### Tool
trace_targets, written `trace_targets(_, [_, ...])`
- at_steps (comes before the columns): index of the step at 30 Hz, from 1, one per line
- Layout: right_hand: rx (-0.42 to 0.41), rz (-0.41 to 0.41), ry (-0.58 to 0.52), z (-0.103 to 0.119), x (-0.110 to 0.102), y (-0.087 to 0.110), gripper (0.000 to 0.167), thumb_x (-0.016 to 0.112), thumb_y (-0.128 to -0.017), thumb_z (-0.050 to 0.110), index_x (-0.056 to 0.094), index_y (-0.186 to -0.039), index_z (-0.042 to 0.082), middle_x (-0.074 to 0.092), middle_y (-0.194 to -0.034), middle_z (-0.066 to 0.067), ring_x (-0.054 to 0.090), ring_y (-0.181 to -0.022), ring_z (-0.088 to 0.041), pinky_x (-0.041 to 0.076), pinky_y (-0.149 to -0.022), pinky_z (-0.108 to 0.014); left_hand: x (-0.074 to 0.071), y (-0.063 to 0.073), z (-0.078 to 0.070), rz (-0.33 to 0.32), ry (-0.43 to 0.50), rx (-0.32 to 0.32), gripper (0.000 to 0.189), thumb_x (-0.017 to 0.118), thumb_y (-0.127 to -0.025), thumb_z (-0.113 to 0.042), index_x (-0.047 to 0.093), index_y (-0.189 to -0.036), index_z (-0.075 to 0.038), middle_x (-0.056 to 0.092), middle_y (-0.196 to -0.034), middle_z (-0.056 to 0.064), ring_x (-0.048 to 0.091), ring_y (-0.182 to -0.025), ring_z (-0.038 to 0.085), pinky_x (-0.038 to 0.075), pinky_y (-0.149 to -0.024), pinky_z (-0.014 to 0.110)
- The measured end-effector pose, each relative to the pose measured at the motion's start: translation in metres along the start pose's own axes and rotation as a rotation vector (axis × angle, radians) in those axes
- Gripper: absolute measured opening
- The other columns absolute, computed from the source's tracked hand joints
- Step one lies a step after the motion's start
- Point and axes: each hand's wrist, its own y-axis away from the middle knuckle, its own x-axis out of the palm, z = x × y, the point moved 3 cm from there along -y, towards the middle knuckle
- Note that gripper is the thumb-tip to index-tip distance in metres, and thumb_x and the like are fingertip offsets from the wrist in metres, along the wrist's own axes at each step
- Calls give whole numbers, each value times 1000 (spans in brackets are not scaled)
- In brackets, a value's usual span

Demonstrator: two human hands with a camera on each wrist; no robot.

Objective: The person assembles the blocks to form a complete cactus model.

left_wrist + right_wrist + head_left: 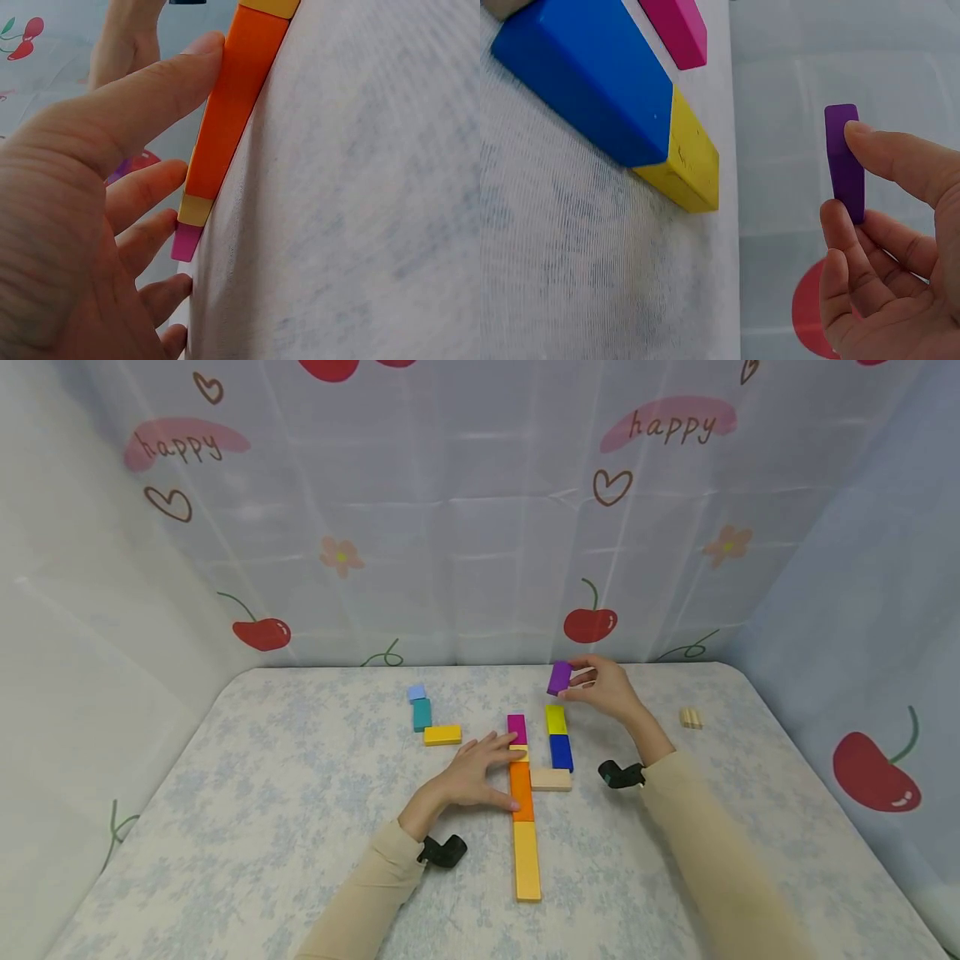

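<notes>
We face a pale, creased sheet point(450, 552) hanging behind a desk point(262, 827) with rounded far corners and a white surface mottled in faint blue-grey. On the sheet we see printed red cherries point(590, 625), brown heart outlines point(612, 474), orange flowers point(342, 557) and "happy" lettering point(180, 447) over pink patches. Pale side walls point(90, 635) flank us left and right, softly lit.

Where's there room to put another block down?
Left of the teal block, a wide patch runs bare to the left edge of the table. Another lies between the right sleeve and the right edge. The middle is crowded: the left hand touches the orange block, with the blue block close by.
</notes>
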Motion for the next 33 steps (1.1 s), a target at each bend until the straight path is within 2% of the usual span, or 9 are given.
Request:
trace_targets(10, [-70, 112, 55, 18, 36, -26, 63, 80, -81, 18, 53, -135, 0, 58, -133, -20, 64, -110, -34, 56, -90, -44, 1, -1, 2, -6, 0, -3, 79, 80, -78, -45, 48, -146, -22, 22, -163, -1, 11, -153, 28, 6, -121, 56])
trace_targets(15, [-40, 173, 64, 19, 49, -34, 61, 79, -82, 17, 54, -135, 3, 57, -133, -19, 64, -111, -32, 55, -93, -42, 1, -1, 2, -6, 4, 5, 78, 80, -78, -44, 48, -146, -22, 23, -163, 0, 11, -153, 29, 6, -121, 57])
trace_targets(33, [-2, 261, 78, 13, 67, -37, 57, 78, -83, 13, 55, -134, 1, 56, -135, -20, 62, -117, -33, 51, -99, -45, 1, 0, 3, -7, 8, 8, 78, 80, -78, -45, 48, -146, -23, 23, -163, 1, 11, -153, 29, 6, -120, 57])
